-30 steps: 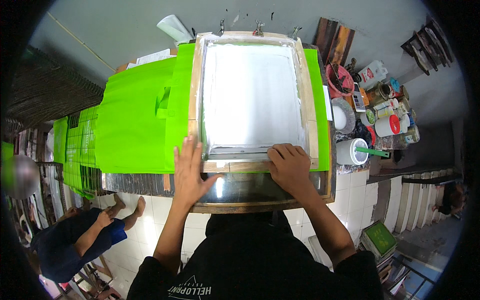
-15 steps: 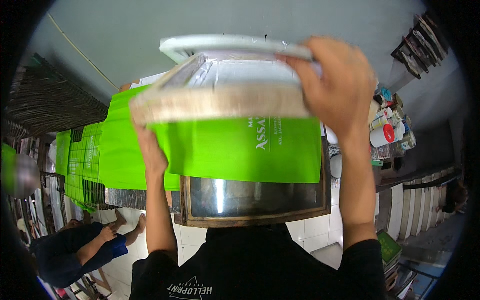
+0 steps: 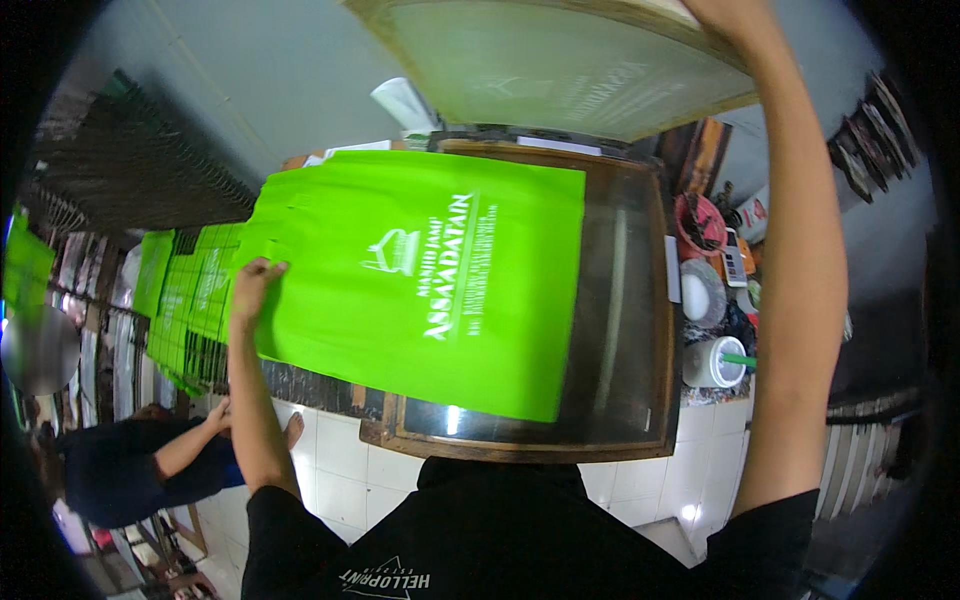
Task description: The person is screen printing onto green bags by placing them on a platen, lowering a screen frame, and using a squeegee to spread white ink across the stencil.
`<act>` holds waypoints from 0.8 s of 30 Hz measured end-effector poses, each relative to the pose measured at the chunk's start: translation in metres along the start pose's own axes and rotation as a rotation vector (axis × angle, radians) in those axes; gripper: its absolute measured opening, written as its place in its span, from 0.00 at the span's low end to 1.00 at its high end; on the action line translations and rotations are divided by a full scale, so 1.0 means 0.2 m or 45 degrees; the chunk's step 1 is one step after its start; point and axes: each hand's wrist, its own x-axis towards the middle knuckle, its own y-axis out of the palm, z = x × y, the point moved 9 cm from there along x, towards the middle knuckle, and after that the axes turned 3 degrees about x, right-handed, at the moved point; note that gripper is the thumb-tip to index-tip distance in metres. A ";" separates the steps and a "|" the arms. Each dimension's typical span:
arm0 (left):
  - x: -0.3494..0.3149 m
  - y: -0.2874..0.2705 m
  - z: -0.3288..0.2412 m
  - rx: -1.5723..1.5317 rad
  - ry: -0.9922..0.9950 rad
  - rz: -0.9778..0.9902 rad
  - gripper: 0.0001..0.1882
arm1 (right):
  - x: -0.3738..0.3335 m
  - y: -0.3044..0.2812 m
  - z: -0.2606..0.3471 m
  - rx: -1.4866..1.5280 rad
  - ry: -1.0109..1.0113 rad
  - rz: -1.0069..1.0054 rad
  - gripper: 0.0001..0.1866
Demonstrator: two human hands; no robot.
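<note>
A bright green fabric bag [image 3: 340, 300] with white print lies flat, its right part over a glass-topped wooden-framed table [image 3: 630, 330]. My left hand [image 3: 253, 290] is closed on the bag's left end, pinching the cloth. High at the upper right, my right hand [image 3: 735, 22] grips the edge of a screen-printing frame [image 3: 560, 75], its fingers partly cut off by the picture's rim. The raised frame is tilted, and its yellowish mesh shows a faint design. It hangs apart from the bag, over the table's far side.
To the right stand a white tub with a green handle [image 3: 715, 362], a pink bowl [image 3: 700, 225] and other containers. Printed green pieces lie on a wire rack [image 3: 205, 350] at left. Another person [image 3: 140, 465] sits at lower left. A white roll [image 3: 403, 103] is behind the bag.
The screen frame has risen up and away, tipped to show its mesh. My left hand has left the frame, moved left and taken the bag's end. The whole print is now uncovered.
</note>
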 end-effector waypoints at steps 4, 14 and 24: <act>-0.13 -0.62 -0.21 1.133 0.159 -0.913 0.20 | 0.01 -0.04 -0.03 0.000 -0.010 -0.068 0.22; -0.80 0.97 0.04 1.295 1.106 0.572 0.41 | 0.11 -0.01 -0.09 0.030 -0.065 -0.111 0.36; -0.49 0.52 0.36 -1.204 -0.097 0.153 0.15 | 0.04 -0.03 -0.04 0.103 0.029 -0.010 0.18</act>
